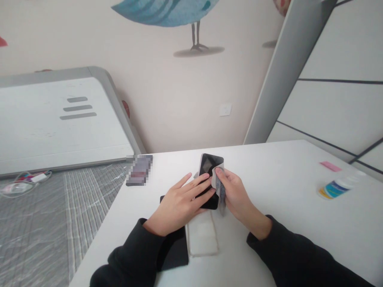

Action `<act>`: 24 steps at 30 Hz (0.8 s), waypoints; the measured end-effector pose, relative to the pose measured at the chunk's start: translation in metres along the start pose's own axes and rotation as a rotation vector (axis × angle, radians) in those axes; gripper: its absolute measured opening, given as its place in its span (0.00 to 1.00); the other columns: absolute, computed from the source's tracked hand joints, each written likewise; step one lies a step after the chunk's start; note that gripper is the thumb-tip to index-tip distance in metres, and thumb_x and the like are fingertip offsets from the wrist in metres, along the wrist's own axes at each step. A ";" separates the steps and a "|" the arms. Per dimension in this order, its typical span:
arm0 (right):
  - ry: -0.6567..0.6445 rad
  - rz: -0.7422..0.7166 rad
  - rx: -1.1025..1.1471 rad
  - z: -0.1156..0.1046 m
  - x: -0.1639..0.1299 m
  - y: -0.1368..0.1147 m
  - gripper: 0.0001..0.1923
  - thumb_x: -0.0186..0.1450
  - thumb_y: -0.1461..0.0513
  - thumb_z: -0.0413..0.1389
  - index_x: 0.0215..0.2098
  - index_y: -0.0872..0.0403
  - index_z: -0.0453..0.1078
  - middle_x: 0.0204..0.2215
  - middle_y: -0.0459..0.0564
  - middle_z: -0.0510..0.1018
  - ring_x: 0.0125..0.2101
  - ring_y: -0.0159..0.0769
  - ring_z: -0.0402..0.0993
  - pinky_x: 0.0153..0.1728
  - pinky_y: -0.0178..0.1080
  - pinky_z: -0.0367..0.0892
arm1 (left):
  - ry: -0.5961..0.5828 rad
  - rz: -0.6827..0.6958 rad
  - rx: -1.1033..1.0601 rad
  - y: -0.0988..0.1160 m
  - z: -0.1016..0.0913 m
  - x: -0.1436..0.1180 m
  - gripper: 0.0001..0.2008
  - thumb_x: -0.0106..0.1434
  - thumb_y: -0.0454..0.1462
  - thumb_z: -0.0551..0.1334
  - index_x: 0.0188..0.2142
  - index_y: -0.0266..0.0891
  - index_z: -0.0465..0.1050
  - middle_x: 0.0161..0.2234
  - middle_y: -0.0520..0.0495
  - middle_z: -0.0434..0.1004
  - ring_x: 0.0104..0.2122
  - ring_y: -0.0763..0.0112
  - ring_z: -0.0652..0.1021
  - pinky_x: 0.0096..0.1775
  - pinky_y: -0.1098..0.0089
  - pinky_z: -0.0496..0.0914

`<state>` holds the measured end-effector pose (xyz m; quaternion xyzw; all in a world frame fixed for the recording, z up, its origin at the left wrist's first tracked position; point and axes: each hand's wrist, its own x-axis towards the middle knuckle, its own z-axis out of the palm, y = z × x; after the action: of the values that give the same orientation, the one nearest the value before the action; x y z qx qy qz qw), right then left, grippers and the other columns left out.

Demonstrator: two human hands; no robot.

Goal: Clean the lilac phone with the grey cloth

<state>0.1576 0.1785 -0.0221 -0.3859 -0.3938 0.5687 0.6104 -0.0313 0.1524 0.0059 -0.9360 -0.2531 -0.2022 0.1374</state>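
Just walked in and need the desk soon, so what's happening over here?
A person in dark sleeves sits at the white table working on a black smartphone. The left hand lies flat across the phone, pinning it down, while the right hand pinches a small pale wipe or film sheet against the screen's right edge. A clear phone case and a black mat lie under and beside the hands. A small bottle with a blue label lies far right.
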 end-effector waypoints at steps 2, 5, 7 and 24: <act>0.003 0.003 -0.036 -0.003 0.002 0.002 0.30 0.52 0.36 0.68 0.26 0.52 0.72 0.22 0.43 0.74 0.23 0.32 0.66 0.24 0.35 0.62 | 0.038 0.016 0.014 0.002 0.000 0.000 0.18 0.73 0.39 0.61 0.59 0.38 0.72 0.60 0.39 0.78 0.67 0.57 0.70 0.66 0.50 0.66; 0.000 0.008 -0.086 -0.007 0.004 0.004 0.32 0.54 0.35 0.66 0.22 0.53 0.68 0.19 0.42 0.70 0.21 0.30 0.62 0.22 0.34 0.57 | 0.081 0.013 0.026 0.004 -0.002 0.001 0.15 0.73 0.39 0.61 0.57 0.42 0.74 0.59 0.40 0.79 0.66 0.59 0.71 0.67 0.49 0.65; -0.028 0.023 -0.097 -0.007 0.004 0.005 0.33 0.54 0.33 0.65 0.21 0.53 0.68 0.19 0.42 0.69 0.21 0.30 0.61 0.22 0.34 0.56 | 0.102 0.001 0.032 0.004 -0.002 0.001 0.13 0.73 0.38 0.61 0.56 0.44 0.76 0.59 0.41 0.79 0.66 0.60 0.72 0.68 0.49 0.63; -0.283 0.112 -0.097 -0.003 0.002 0.005 0.27 0.53 0.38 0.69 0.30 0.51 0.75 0.27 0.45 0.76 0.29 0.36 0.71 0.32 0.36 0.67 | -0.019 -0.220 -0.065 -0.008 0.006 -0.006 0.27 0.62 0.42 0.72 0.57 0.41 0.70 0.69 0.29 0.64 0.71 0.44 0.62 0.67 0.34 0.57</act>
<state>0.1584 0.1809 -0.0275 -0.3525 -0.4807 0.6308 0.4968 -0.0384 0.1587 -0.0005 -0.9084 -0.3492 -0.2151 0.0817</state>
